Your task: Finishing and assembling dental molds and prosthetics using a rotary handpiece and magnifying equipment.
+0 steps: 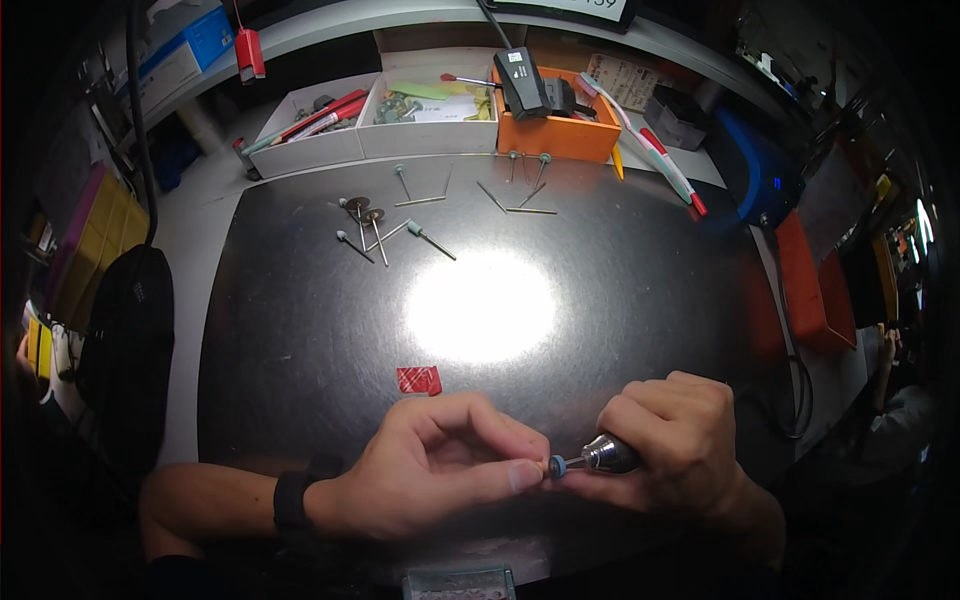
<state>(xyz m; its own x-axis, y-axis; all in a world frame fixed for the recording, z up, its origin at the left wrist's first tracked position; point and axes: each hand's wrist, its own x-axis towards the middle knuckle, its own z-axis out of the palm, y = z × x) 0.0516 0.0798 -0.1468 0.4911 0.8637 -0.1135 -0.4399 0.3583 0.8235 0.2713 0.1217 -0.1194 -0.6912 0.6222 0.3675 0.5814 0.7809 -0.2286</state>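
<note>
My right hand point(682, 440) is wrapped round a rotary tool handpiece point(606, 454) with a shiny metal nose. From the nose a thin shank points left and carries a small blue polishing wheel point(557, 466). My left hand point(440, 462) pinches with thumb and forefinger right at the wheel's left face. A small thing shows between those fingertips, mostly hidden, and I cannot make out what it is. Whether it touches the wheel is too small to tell. A red flat piece point(419, 380) lies on the dark metal worktop point(300, 330) just beyond my left hand.
Several loose rotary bits point(385, 235) lie at the far left of the worktop, others farther back. Behind stand white boxes point(428, 138) and an orange box point(560, 140). A toothbrush point(655, 155) lies back right. A red bin point(815, 290) is at the right.
</note>
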